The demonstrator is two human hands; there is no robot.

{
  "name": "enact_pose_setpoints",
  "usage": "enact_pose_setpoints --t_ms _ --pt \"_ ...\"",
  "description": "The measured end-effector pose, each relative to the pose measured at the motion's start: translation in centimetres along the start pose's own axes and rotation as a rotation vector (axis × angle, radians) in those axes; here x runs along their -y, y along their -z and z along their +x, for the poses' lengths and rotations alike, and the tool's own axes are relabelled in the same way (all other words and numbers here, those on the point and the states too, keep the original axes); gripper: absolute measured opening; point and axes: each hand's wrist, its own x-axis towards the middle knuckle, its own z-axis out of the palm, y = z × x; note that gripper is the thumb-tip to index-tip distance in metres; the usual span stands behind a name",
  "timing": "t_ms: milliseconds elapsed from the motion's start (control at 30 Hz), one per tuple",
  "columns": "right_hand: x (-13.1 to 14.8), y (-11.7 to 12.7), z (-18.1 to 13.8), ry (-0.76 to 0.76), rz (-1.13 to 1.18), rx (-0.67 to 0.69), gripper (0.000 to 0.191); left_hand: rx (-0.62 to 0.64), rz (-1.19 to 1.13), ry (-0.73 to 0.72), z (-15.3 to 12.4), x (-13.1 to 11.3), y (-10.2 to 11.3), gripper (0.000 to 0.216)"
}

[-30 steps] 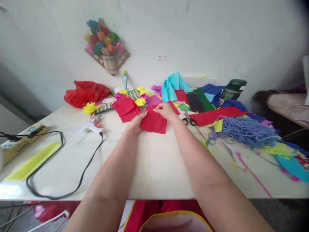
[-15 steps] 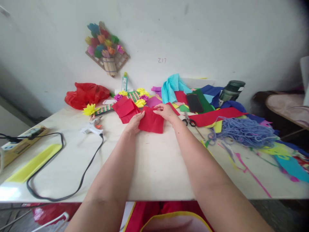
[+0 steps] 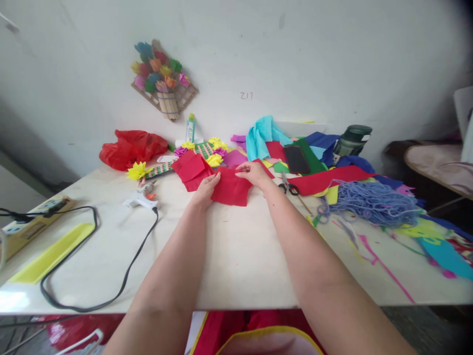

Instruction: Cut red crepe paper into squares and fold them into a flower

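On the pale table (image 3: 236,256), left hand (image 3: 205,190) and right hand (image 3: 254,173) still pinch red paper (image 3: 231,193), shifted leftward.

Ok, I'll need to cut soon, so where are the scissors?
In the head view the scissors lie on the table just right of the right hand, at the left end of the long red strip.

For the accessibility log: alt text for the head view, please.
A person holds a red paper sheet on a pale table, left hand at its left edge, right hand pinching its top. Nearby lie more red sheets, paper flowers, a glue gun, scissors, a phone and blue yarn.
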Motion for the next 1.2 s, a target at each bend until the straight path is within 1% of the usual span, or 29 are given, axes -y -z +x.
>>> enact_pose_setpoints --t_ms 233,367,467,533,600,700,800,967,1033,1100,1133,1200 --pt "0.5 0.1 -0.2 0.010 0.066 -0.004 0.018 -0.015 0.051 -0.030 -0.1 -0.3 -0.2 0.019" --pt "-0.1 -0.1 0.1 0.034 0.066 -0.025 0.018 -0.063 0.110 -0.072 -0.1 -0.7 -0.1 0.019" --pt "-1.4 0.1 0.6 0.031 0.000 -0.125 0.018 -0.115 0.137 -0.168 0.2 -0.9 0.5 0.025" --pt "-2.2 0.3 0.7 -0.024 -0.101 -0.193 0.018 -0.173 0.134 -0.280 0.5 -1.0 1.0 0.029" --pt "-2.6 0.6 0.7 -0.072 -0.232 -0.207 0.020 -0.212 0.117 -0.352 0.8 -1.2 1.6 0.031" --pt "-2.6 0.7 0.1 -0.118 -0.486 -0.187 0.023 -0.294 0.096 -0.427 1.3 -1.5 2.2 0.033" --pt "-2.1 0.5 -0.5 -0.147 -0.707 -0.147 0.030 -0.345 0.086 -0.455 1.4 -1.7 2.6 0.034" --pt "-1.5 -0.3 -1.3 -0.148 -0.880 -0.084 0.048 -0.376 0.072 -0.440 1.2 -1.9 2.4 0.035" --pt "-1.2 -0.5 -1.5 -0.152 -0.925 -0.036 0.045 -0.366 0.078 -0.424 1.1 -1.9 2.2 0.036" --pt "-0.9 -0.6 -1.6 -0.177 -0.956 0.016 0.035 -0.355 0.072 -0.415 1.0 -1.8 2.0 0.037" --pt "-0.7 -0.5 -1.6 -0.200 -0.967 0.039 0.030 -0.356 0.062 -0.413 1.1 -1.8 1.9 0.036" --pt "-0.4 -0.1 -1.5 -0.267 -0.984 0.069 0.027 -0.370 0.042 -0.404 1.2 -1.6 1.7 0.035"
